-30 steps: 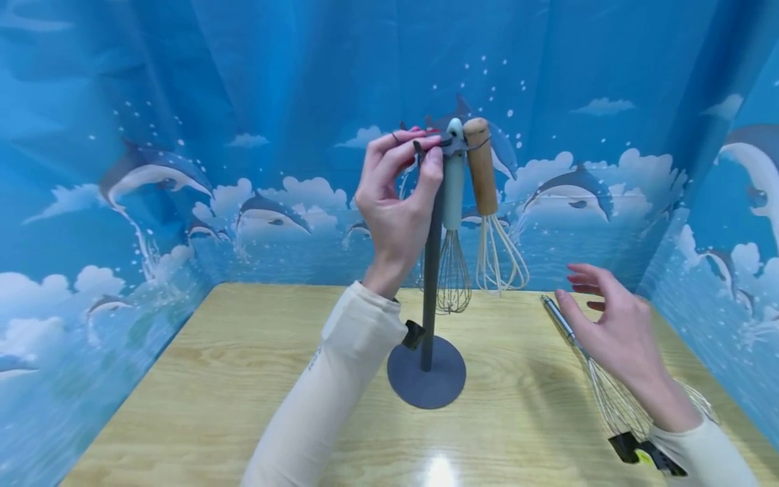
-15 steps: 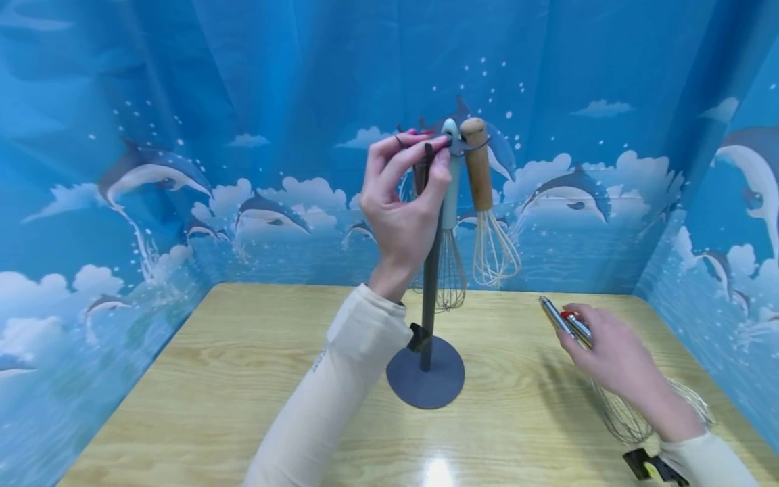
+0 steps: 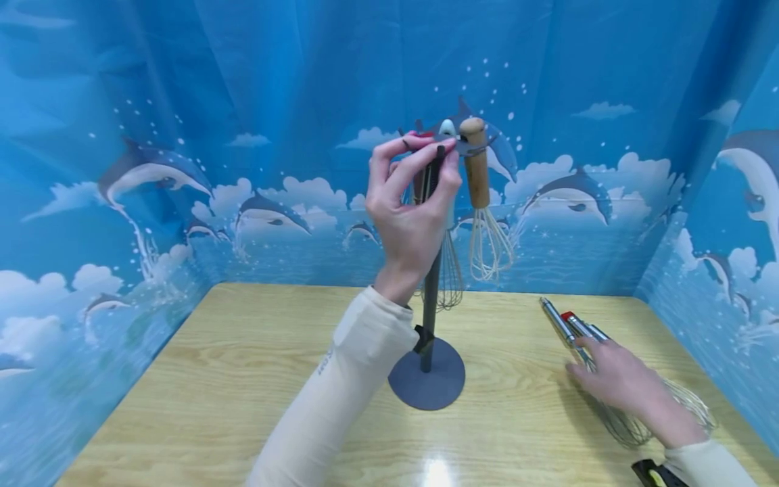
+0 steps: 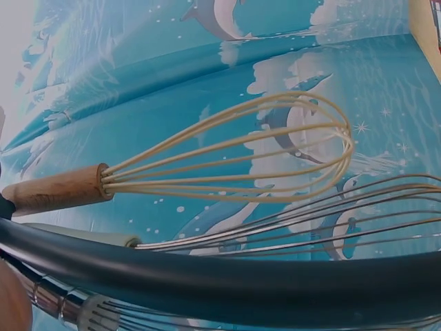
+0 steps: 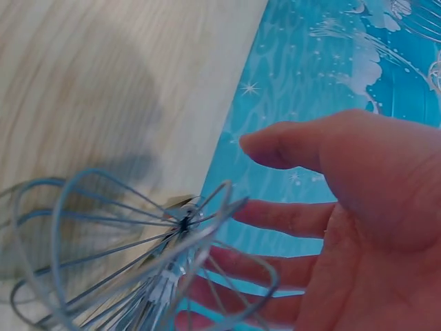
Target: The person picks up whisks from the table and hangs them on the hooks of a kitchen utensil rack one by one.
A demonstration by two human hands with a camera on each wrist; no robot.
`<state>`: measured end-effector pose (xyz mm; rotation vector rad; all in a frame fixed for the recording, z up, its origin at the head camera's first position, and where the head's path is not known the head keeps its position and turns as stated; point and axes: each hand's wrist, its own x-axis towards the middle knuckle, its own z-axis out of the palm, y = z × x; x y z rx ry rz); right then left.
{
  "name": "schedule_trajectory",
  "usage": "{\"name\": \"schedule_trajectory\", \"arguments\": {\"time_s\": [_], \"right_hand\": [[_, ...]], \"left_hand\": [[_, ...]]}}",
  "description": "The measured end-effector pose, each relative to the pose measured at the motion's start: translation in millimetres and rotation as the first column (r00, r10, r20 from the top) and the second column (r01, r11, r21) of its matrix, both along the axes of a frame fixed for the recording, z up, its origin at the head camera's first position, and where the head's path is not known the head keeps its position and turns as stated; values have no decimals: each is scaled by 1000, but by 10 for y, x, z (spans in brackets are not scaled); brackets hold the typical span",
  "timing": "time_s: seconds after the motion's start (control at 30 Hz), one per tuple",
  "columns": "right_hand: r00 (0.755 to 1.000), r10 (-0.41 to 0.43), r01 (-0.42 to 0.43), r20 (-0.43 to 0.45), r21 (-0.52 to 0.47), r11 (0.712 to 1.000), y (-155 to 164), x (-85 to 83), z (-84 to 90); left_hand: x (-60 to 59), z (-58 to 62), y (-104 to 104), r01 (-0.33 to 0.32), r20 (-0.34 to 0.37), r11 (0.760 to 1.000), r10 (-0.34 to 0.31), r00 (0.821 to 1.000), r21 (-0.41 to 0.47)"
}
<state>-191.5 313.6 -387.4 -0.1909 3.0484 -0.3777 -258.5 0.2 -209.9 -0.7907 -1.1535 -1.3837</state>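
My left hand [image 3: 410,210] pinches the hooked top of a dark metal stand [image 3: 431,304] between thumb and fingers. From its hooks hang a wooden-handled whisk [image 3: 477,176] and a pale green-handled whisk [image 3: 447,127], partly behind the hand. In the left wrist view, a shiny metal-handled whisk [image 4: 62,300] shows below the black pole. My right hand [image 3: 621,379] is low over the whisks on the table at the right, one a slim steel whisk [image 3: 556,318], another a red-tipped whisk [image 3: 578,327]. The right wrist view shows its fingers [image 5: 282,217] extended beside the wires, thumb apart.
The stand's round base [image 3: 426,385] sits on the light wooden table [image 3: 243,379]. A blue dolphin-print curtain [image 3: 304,135] closes off the back and both sides. Wire heads of the lying whisks [image 3: 688,399] spread toward the table's right edge.
The stand's top has turned, shifting the hanging whisks slightly left, and my left hand has moved right with it. My right hand has dropped toward the lying whisks and drawn back from their handle ends.
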Motion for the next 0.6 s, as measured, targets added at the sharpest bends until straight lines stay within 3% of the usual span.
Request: {"name": "schedule_trajectory", "arguments": {"time_s": [0.2,0.6], "right_hand": [[999,-7,6,33,33,999,34,-16,-54],[997,1,-6,72,69,998,21,-44,-170]], "left_hand": [[5,0,29,-33,-5,999,33,999,6],[7,-12,47,-167,-22,986,167,986,-26]]}}
